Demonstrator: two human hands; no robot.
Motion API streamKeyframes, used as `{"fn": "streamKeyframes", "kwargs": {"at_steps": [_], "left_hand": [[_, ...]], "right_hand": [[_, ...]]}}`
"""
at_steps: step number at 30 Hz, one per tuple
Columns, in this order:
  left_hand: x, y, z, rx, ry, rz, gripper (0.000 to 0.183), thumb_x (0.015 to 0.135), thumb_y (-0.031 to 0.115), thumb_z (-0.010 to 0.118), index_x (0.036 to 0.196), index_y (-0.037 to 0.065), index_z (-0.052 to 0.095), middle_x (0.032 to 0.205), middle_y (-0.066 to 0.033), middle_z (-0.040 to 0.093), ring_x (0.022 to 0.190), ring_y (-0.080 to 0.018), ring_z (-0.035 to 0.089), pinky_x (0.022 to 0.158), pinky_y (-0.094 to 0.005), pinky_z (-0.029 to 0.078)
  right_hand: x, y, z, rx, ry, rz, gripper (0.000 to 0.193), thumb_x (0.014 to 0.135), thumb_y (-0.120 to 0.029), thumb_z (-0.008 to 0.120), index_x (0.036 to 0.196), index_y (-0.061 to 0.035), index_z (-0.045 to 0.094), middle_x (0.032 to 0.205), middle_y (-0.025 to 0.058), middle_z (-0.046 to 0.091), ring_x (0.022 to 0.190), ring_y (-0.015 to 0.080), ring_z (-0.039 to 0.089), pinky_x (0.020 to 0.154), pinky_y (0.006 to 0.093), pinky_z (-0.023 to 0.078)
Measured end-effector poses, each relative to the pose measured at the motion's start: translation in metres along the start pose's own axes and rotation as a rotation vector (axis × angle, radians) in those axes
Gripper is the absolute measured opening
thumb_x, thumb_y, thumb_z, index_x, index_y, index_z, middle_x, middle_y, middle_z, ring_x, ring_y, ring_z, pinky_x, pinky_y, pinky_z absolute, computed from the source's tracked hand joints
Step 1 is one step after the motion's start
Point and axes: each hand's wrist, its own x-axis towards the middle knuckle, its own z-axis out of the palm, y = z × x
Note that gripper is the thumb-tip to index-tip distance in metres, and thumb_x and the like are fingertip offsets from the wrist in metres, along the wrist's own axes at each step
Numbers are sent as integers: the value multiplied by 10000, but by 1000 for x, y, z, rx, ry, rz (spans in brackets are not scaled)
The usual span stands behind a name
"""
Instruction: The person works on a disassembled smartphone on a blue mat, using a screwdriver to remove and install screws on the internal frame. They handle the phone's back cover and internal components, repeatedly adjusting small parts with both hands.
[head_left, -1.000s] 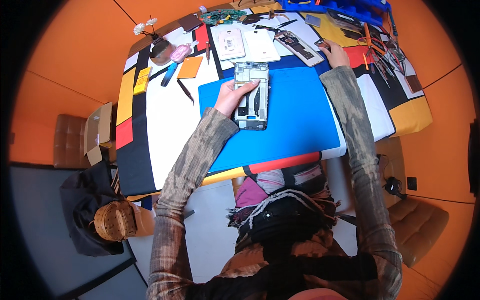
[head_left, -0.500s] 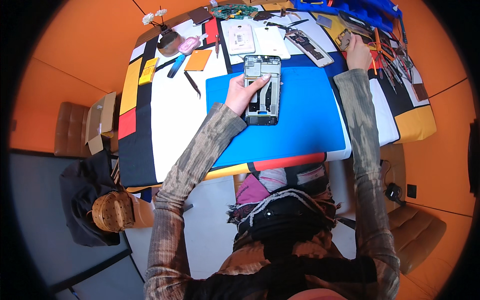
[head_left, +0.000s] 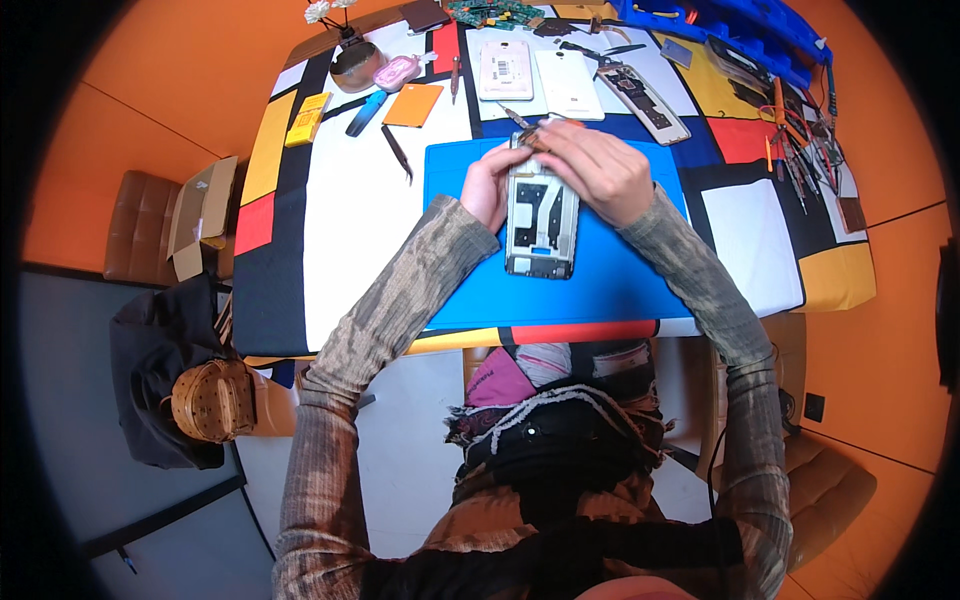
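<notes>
My left hand [head_left: 487, 185] is closed around the left edge of an opened smartphone frame [head_left: 541, 225], its black and silver inside facing up, over a blue mat [head_left: 462, 285]. The fingers of my right hand [head_left: 605, 172] are pinched at the frame's top end. Between them shows a small brownish phone circuit board [head_left: 536, 140], partly hidden by the fingers. It lies at or just over the frame's top; contact is hard to make out. A thin tool [head_left: 515, 117] lies just beyond the mat's far edge.
Beyond the mat lie a pinkish phone [head_left: 505, 72], a white back cover [head_left: 568, 85] and another opened phone [head_left: 643, 103]. Screwdrivers and pliers [head_left: 790, 140] cluster at right by a blue organizer [head_left: 725, 35]. Black tweezers [head_left: 397, 153], an orange card [head_left: 412, 105] and a vase [head_left: 355, 68] are left.
My right hand has come from the far right of the table to the phone frame, bringing the small circuit board. The frame has moved slightly nearer, still in my left hand.
</notes>
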Motion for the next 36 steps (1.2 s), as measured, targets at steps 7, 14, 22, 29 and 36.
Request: {"fn": "streamKeyframes", "kwargs": {"at_steps": [7, 14, 22, 29, 36], "left_hand": [[5, 3, -14, -259, -311, -70, 350, 899, 236, 413, 1111, -14, 534, 1024, -145, 636, 931, -226, 619, 882, -353, 474], [4, 3, -3, -13, -193, 25, 321, 919, 114, 489, 1216, -6, 492, 1055, -117, 628, 954, -166, 628, 850, -293, 508], [9, 3, -3, 154, -184, 26, 375, 916, 83, 540, 1266, -12, 443, 1092, -110, 624, 943, -142, 636, 820, -271, 525], [8, 4, 0, 245, -84, 88, 382, 925, 143, 570, 1262, 11, 448, 1046, -96, 639, 907, -128, 633, 792, -253, 523], [8, 18, 0, 116, 49, 240, 337, 933, 113, 557, 1237, -10, 477, 1014, -115, 655, 847, -126, 643, 725, -239, 533]], "right_hand": [[-9, 0, 7, 152, -98, 37, 368, 771, -130, 675, 1129, -55, 636, 1099, 129, 653, 1000, 243, 645, 854, 336, 530], [-9, 1, 4, 260, -31, 71, 287, 759, -35, 622, 1044, -13, 639, 1066, 143, 661, 930, 256, 665, 804, 341, 545], [-7, 22, 0, 446, 52, 575, 161, 855, -105, 616, 995, -28, 640, 993, 83, 677, 823, 214, 676, 704, 279, 523], [-15, 24, 7, 833, -22, 893, 154, 822, -109, 694, 951, -25, 682, 997, 92, 667, 884, 136, 647, 771, 262, 532], [-11, 21, 3, 731, -104, 812, 142, 779, -100, 738, 883, -24, 678, 939, 29, 660, 776, 75, 624, 691, 218, 516]]}}
